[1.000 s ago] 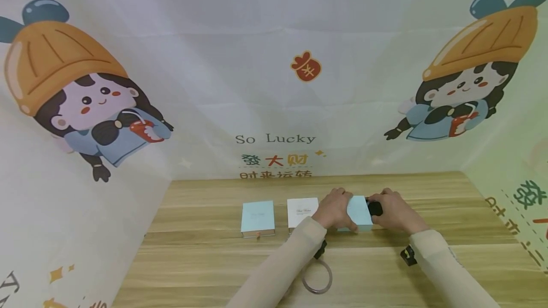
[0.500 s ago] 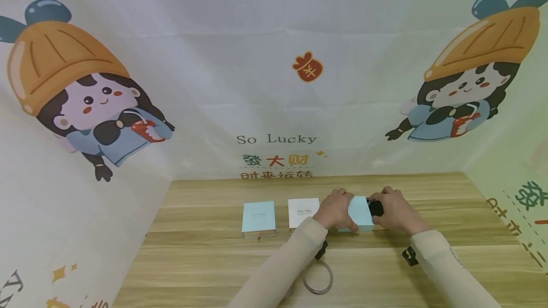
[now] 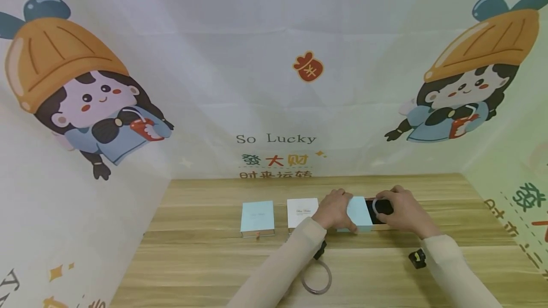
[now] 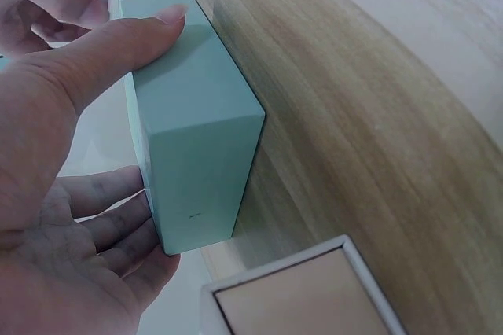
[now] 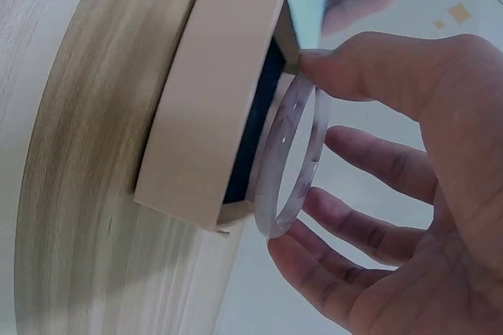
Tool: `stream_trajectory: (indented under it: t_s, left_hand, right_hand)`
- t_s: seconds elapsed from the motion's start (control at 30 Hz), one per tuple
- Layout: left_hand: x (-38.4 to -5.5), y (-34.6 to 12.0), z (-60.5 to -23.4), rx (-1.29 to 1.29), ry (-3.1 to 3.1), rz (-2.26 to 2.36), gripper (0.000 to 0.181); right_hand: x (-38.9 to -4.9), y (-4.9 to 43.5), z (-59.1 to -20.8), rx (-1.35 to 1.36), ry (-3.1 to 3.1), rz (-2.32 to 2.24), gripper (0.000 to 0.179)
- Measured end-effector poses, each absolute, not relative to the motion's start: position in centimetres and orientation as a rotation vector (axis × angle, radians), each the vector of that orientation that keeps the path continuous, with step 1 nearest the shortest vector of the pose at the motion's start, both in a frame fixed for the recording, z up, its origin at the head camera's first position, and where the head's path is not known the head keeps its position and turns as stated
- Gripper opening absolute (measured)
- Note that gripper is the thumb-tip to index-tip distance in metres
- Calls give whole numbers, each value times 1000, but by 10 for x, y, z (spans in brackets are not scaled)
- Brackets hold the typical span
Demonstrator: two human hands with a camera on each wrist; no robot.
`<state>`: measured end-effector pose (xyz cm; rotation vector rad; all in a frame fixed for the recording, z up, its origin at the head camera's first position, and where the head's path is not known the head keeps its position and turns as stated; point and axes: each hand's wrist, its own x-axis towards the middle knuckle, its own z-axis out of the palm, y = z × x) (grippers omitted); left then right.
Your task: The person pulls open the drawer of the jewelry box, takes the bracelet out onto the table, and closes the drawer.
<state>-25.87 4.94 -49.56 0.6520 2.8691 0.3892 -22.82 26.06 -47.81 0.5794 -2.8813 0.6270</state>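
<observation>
My left hand [image 3: 336,209] grips a light-blue drawer box [image 3: 359,213] on the table, its thumb on one side and fingers on the opposite side in the left wrist view. The beige drawer [image 5: 208,99], lined in black, is partly pulled out of the sleeve to the right. With thumb and fingertips, my right hand [image 3: 404,210] holds a pale, translucent bangle [image 5: 281,158] by its edges. The bangle is tilted at the drawer's open top, over the dark lining. Its near side hides part of the drawer's inside.
To the left stand a white box [image 3: 302,209] and another light-blue box [image 3: 257,217], both pushed shut. A second bangle [image 3: 317,292] lies on the wooden table [image 3: 192,255] in front, near my left sleeve. A printed cloth [image 3: 257,84] rises behind the table.
My right hand has shifted a little to the right and lifted slightly. More of the drawer and the bangle's pale ring now show. The left hand keeps its hold on the box.
</observation>
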Motion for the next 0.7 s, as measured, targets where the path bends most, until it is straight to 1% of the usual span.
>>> stream_trajectory:
  t_s: [0.37,0.53,0.7]
  left_hand:
    - [-258,50,-494,649,2868,384,96]
    - [-258,50,-495,659,2867,385,95]
    - [-259,50,-496,660,2875,379,95]
  right_hand:
    - [-207,263,-471,558,-2888,725,51]
    - [-194,259,-470,568,-2913,892,51]
    - [-182,252,-471,645,-2898,905,48]
